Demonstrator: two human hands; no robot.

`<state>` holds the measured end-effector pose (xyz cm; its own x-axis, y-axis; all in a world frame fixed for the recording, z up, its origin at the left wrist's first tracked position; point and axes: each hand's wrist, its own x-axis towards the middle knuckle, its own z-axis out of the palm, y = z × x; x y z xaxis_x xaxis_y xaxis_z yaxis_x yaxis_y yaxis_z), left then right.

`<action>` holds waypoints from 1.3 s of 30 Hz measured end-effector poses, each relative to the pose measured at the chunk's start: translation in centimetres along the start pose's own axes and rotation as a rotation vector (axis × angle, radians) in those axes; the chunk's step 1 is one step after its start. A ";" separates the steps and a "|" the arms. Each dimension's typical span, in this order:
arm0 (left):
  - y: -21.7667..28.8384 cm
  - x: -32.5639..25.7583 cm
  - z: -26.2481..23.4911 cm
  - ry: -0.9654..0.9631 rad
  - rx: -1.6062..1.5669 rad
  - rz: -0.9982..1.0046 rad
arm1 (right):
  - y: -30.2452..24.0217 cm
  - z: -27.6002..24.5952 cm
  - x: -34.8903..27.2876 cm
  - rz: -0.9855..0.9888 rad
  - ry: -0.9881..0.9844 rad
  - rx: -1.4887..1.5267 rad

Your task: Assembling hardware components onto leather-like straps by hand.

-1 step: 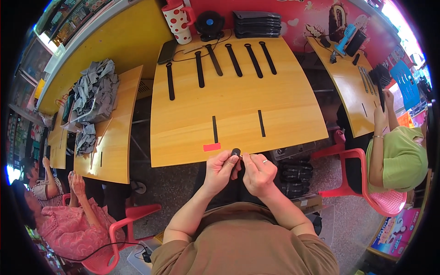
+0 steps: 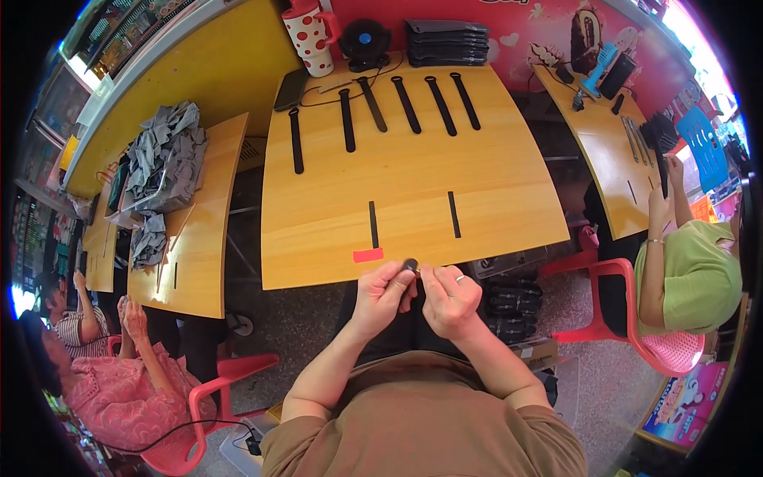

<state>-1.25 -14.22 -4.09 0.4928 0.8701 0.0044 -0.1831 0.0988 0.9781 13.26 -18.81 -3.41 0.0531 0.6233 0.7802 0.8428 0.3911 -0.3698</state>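
Just off the table's front edge, my left hand (image 2: 381,298) pinches a small dark piece with a rounded end (image 2: 410,264). Most of that piece is hidden by the fingers. My right hand (image 2: 450,298), with a ring on one finger, is closed right beside it. Its thumb and fingertips meet near the dark piece, around something too small to make out. On the wooden table (image 2: 413,171) ahead lie a short black strip (image 2: 373,225), another black strip (image 2: 454,215) and a red rectangular piece (image 2: 368,255). Farther back, several black straps with looped ends (image 2: 405,105) are laid out in a row.
A polka-dot tumbler (image 2: 308,40), a black fan (image 2: 365,45), a phone (image 2: 291,89) and stacked black pouches (image 2: 447,44) line the back. A bin of grey pieces (image 2: 165,155) stands on the left table. People sit at both sides; a red chair (image 2: 608,298) is at right.
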 end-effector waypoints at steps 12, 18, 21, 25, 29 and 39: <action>4.5 1.8 -2.4 -0.216 0.582 0.201 | 1.0 -2.8 3.6 -0.543 -0.348 -0.310; 5.6 2.3 -3.9 -0.455 0.724 0.042 | 1.3 -2.9 3.9 -0.752 -0.428 -0.267; 5.1 2.2 -4.0 -0.454 0.777 0.263 | 1.3 -3.6 5.0 -0.691 -0.492 -0.312; 4.8 1.8 -4.0 -0.195 0.370 -0.156 | 2.1 -2.9 4.1 -0.300 -0.282 -0.070; 3.9 1.7 -3.6 -0.140 0.155 -0.150 | 1.2 -0.9 2.5 -0.102 -0.124 -0.014; 3.7 1.6 -3.6 -0.147 0.161 -0.154 | 0.9 -1.1 2.2 -0.105 -0.158 -0.015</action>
<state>-4.25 -10.72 -1.25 0.6246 0.7704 -0.1283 0.0354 0.1362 0.9901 14.69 -17.82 -1.47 -0.1189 0.6789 0.7245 0.8475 0.4496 -0.2822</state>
